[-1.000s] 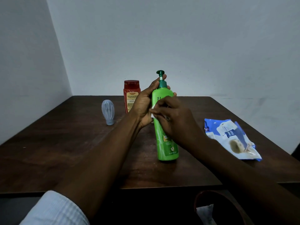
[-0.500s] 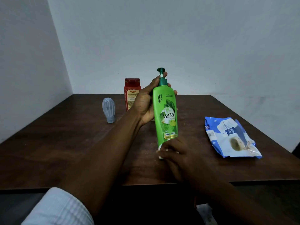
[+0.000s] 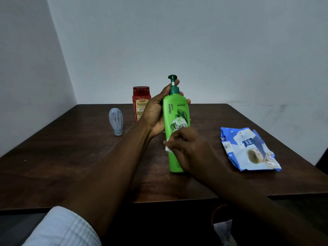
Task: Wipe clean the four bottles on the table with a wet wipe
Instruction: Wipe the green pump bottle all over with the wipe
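Observation:
A tall green pump bottle point(image 3: 174, 110) is held upright over the middle of the brown table point(image 3: 71, 166). My left hand point(image 3: 154, 114) grips its upper body from behind. My right hand point(image 3: 188, 148) presses a white wet wipe point(image 3: 167, 148) against the bottle's lower front, covering part of the label. A red bottle point(image 3: 140, 102) stands behind my left hand. To the left, a small pale blue bottle point(image 3: 116, 123) stands on its cap. A fourth bottle is not visible.
A blue and white pack of wet wipes point(image 3: 248, 148) lies flat on the table's right side. A round bin rim point(image 3: 216, 210) with white paper inside shows below the table's front edge. Grey walls close the corner behind.
My right hand with the wipe went down the bottle from its upper part to its base, then came back up to the lower label. My left hand kept hold of the bottle.

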A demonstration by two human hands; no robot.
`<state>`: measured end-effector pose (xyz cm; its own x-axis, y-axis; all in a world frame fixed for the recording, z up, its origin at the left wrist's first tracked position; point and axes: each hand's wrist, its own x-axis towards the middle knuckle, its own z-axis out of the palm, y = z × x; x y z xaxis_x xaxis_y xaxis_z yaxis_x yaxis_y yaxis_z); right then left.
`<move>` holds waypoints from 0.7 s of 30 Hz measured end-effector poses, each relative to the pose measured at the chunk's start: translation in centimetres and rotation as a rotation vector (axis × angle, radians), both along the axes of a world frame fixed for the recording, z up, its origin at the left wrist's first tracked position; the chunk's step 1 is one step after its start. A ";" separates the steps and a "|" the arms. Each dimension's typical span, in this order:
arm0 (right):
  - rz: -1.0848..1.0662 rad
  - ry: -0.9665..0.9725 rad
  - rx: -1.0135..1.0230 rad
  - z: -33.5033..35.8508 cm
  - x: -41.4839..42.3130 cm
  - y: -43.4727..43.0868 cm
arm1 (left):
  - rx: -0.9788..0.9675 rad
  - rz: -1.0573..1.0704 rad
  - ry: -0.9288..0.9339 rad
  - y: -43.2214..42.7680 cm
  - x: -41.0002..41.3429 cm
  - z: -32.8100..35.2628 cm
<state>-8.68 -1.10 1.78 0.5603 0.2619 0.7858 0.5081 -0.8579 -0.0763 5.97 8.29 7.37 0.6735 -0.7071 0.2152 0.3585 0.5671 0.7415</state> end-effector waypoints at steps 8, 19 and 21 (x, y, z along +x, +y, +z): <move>-0.084 -0.102 0.181 6.9 5.5 -0.3 | -0.053 0.021 0.007 0.3 -1.1 0.7; 0.009 -0.015 -0.137 -0.1 1.6 1.2 | 0.013 0.050 -0.009 -0.2 -0.3 0.1; 0.043 0.013 -0.164 -1.5 0.3 1.0 | 0.022 0.023 -0.038 -0.3 -0.1 0.2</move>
<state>-8.42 -0.14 0.30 0.5554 0.4100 0.7235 0.5444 -0.8369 0.0563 5.87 7.98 7.58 0.6809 -0.6968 0.2255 0.3170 0.5580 0.7669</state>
